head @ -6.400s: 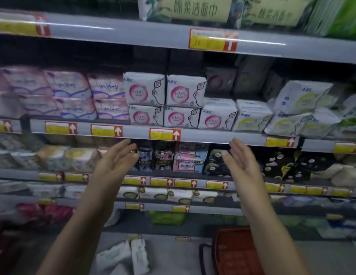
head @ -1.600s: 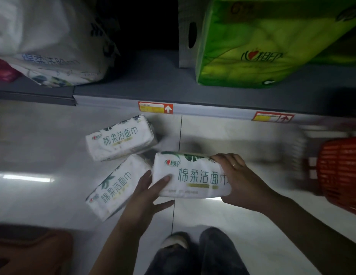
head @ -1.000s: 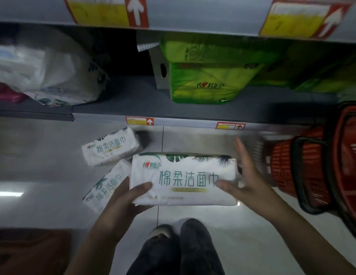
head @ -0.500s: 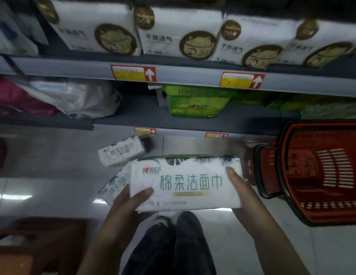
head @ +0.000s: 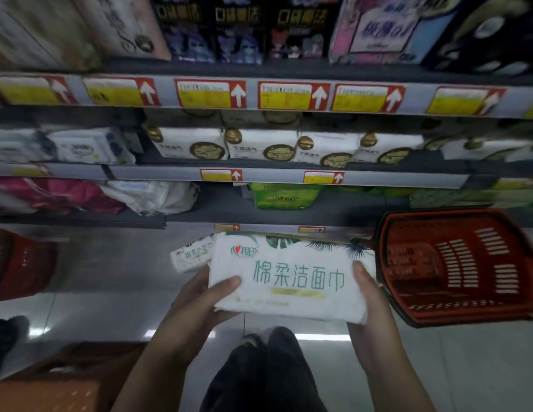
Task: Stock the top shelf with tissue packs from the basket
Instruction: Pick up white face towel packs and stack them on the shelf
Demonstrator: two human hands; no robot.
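A white tissue pack with green lettering and leaf print is held flat in front of me at waist height. My left hand grips its left end, thumb on top. My right hand grips its right end, thumb on the upper face. Another tissue pack of the same kind lies on the floor behind it, partly hidden. The red basket stands on the floor at the right and looks empty. The top shelf is out of view.
Shelves with yellow and red price tags rise ahead, holding white packs and a green pack on the lowest shelf. A second red basket stands at the left. A brown box sits near my legs.
I lifted the tissue pack off the floor with both hands, and it has risen toward me. My view tilted upward, so higher shelves now show.
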